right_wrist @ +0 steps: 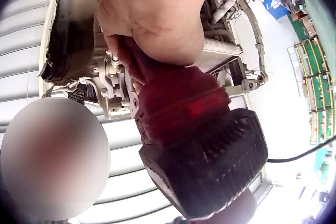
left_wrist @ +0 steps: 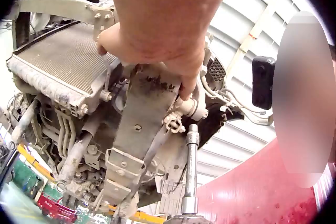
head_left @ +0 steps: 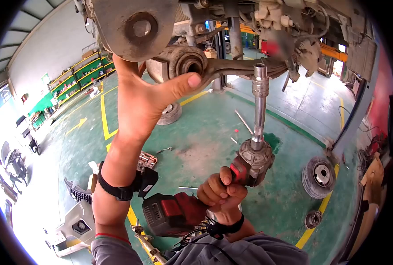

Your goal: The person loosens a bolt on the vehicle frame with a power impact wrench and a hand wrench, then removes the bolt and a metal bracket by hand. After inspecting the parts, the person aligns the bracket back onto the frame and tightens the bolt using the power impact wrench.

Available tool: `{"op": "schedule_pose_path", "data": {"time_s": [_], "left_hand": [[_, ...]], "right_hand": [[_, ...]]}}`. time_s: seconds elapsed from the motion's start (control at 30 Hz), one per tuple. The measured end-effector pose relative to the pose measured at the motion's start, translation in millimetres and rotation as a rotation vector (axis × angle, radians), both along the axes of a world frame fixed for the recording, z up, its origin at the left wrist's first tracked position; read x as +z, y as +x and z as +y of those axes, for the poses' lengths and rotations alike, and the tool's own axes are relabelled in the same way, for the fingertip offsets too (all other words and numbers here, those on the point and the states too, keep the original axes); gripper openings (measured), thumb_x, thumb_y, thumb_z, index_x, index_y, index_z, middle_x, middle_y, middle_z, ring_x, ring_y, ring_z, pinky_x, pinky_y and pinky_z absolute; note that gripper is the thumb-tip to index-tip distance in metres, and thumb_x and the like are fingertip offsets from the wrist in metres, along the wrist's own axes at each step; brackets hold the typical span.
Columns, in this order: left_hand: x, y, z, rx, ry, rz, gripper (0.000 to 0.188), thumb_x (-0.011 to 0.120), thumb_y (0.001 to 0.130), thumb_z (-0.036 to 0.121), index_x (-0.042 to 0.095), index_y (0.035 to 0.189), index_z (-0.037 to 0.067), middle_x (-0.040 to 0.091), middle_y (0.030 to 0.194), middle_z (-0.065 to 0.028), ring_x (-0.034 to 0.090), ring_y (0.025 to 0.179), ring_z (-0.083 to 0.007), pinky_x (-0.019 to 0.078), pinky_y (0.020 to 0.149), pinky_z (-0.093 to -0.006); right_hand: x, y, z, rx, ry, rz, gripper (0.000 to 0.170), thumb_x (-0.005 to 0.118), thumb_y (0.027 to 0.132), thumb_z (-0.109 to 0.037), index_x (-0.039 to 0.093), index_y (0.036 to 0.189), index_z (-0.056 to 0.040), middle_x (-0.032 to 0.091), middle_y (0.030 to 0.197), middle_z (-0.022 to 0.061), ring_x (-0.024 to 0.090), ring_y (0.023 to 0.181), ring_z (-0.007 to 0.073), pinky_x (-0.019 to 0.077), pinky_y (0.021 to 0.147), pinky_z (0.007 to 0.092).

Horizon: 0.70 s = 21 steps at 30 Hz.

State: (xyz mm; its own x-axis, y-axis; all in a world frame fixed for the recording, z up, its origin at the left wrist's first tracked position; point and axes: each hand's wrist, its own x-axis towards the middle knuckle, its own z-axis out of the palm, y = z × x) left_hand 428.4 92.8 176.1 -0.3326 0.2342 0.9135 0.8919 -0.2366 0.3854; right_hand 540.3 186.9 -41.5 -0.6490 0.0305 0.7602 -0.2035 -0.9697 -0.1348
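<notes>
My right hand (head_left: pixel 223 192) grips the handle of a red and black cordless impact wrench (head_left: pixel 254 163). A long chrome extension with a socket (head_left: pixel 260 73) points up from its nose, the socket tip overlapping a rusty suspension arm (head_left: pixel 236 67) in the head view. Its battery end (right_wrist: pixel 205 155) fills the middle of the right wrist view. My left hand (head_left: pixel 137 99) is raised against the vehicle's underside, thumb stretched out beside a round bushing (head_left: pixel 190 64). A round-ended metal plate (head_left: pixel 117 33) hides its fingers there. In the left wrist view, the left hand (left_wrist: pixel 157 45) spans a flat metal beam (left_wrist: pixel 139 108).
The raised vehicle's underside hangs overhead, with a radiator (left_wrist: pixel 68 53) at its front. A wheel (head_left: pixel 319 176) and a small hub part (head_left: pixel 313 219) lie on the green floor at right. An open tool case (head_left: pixel 147 160) and a bumper piece (head_left: pixel 75 225) lie at left.
</notes>
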Motion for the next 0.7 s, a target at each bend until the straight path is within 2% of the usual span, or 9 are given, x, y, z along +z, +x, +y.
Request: {"op": "schedule_pose_path", "data": {"time_s": [0.1, 0.17, 0.2, 0.33, 0.47, 0.57, 0.6, 0.63, 0.7], "left_hand": [[-2, -7, 6, -0.095, 0.087, 0.02, 0.093, 0.087, 0.064, 0.02, 0.033, 0.136, -0.002, 0.046, 0.132, -0.0128, 0.053, 0.116, -0.0227, 0.0413, 0.1, -0.0323], [-2, -10, 6, -0.153, 0.106, 0.005, 0.093, 0.088, 0.063, 0.021, 0.035, 0.135, -0.002, 0.048, 0.13, -0.013, 0.054, 0.113, -0.0225, 0.0428, 0.098, -0.0322], [-3, -16, 5, -0.096, 0.086, 0.027, 0.086, 0.088, 0.063, 0.022, 0.041, 0.131, -0.003, 0.054, 0.122, -0.0119, 0.057, 0.108, -0.0212, 0.0447, 0.096, -0.0315], [-4, -18, 3, -0.085, 0.024, -0.065, 0.076, 0.088, 0.063, 0.026, 0.051, 0.123, -0.003, 0.062, 0.109, -0.0087, 0.059, 0.101, -0.0181, 0.0455, 0.092, -0.0301], [0, -24, -1, -0.096, -0.006, 0.055, 0.068, 0.087, 0.065, 0.033, 0.057, 0.115, -0.003, 0.063, 0.107, -0.0093, 0.059, 0.099, -0.017, 0.0452, 0.091, -0.03], [5, -37, -5, -0.059, -0.011, 0.147, 0.067, 0.086, 0.066, 0.036, 0.059, 0.113, -0.003, 0.064, 0.107, -0.0098, 0.059, 0.1, -0.0167, 0.0451, 0.091, -0.03], [5, -33, -9, -0.028, -0.041, 0.031, 0.085, 0.091, 0.06, 0.029, 0.045, 0.125, -0.002, 0.059, 0.119, -0.0116, 0.056, 0.108, -0.0177, 0.0447, 0.094, -0.0309], [5, -33, -9, -0.034, -0.036, 0.03, 0.085, 0.091, 0.06, 0.029, 0.045, 0.125, -0.002, 0.059, 0.119, -0.0116, 0.056, 0.108, -0.0177, 0.0447, 0.094, -0.0309], [6, -32, -6, -0.214, -0.078, -0.094, 0.081, 0.091, 0.06, 0.029, 0.048, 0.121, -0.003, 0.062, 0.114, -0.0105, 0.059, 0.102, -0.0186, 0.0465, 0.091, -0.0316]], "right_hand": [[2, -8, -3, 0.014, 0.005, 0.013, 0.015, 0.055, 0.081, -0.015, 0.056, 0.096, -0.0143, 0.049, 0.065, -0.0037, 0.044, 0.048, 0.0071, 0.0396, 0.052, 0.0263], [3, -12, -3, 0.067, -0.005, 0.047, 0.016, 0.058, 0.08, -0.014, 0.052, 0.095, -0.0099, 0.046, 0.066, -0.0011, 0.041, 0.05, 0.0092, 0.0359, 0.053, 0.0272], [4, -13, -4, 0.077, 0.001, 0.045, 0.016, 0.058, 0.08, -0.014, 0.052, 0.095, -0.0099, 0.046, 0.066, -0.0011, 0.041, 0.05, 0.0092, 0.0359, 0.053, 0.0272], [5, -25, -6, 0.06, 0.02, 0.099, 0.017, 0.059, 0.079, -0.014, 0.052, 0.095, -0.0093, 0.047, 0.066, -0.0005, 0.041, 0.05, 0.0097, 0.0354, 0.051, 0.0276], [11, -32, -7, 0.034, 0.053, 0.135, 0.017, 0.058, 0.079, -0.013, 0.053, 0.095, -0.0093, 0.049, 0.068, -0.0001, 0.042, 0.05, 0.0097, 0.0358, 0.051, 0.0277], [16, -37, -6, 0.017, 0.054, 0.106, 0.017, 0.058, 0.08, -0.013, 0.053, 0.096, -0.0094, 0.049, 0.069, -0.0003, 0.042, 0.051, 0.0094, 0.0361, 0.052, 0.0277], [17, -37, -5, -0.03, 0.088, 0.046, 0.015, 0.057, 0.08, -0.016, 0.056, 0.095, -0.0135, 0.051, 0.065, -0.0031, 0.045, 0.049, 0.0091, 0.0404, 0.05, 0.0275], [17, -38, -5, -0.036, 0.093, 0.044, 0.015, 0.057, 0.08, -0.016, 0.056, 0.095, -0.0135, 0.051, 0.065, -0.0031, 0.045, 0.049, 0.0091, 0.0404, 0.05, 0.0275], [19, -41, -5, -0.027, 0.093, 0.021, 0.014, 0.056, 0.081, -0.016, 0.055, 0.095, -0.0136, 0.052, 0.067, -0.003, 0.046, 0.051, 0.0085, 0.0406, 0.051, 0.0271]]}}
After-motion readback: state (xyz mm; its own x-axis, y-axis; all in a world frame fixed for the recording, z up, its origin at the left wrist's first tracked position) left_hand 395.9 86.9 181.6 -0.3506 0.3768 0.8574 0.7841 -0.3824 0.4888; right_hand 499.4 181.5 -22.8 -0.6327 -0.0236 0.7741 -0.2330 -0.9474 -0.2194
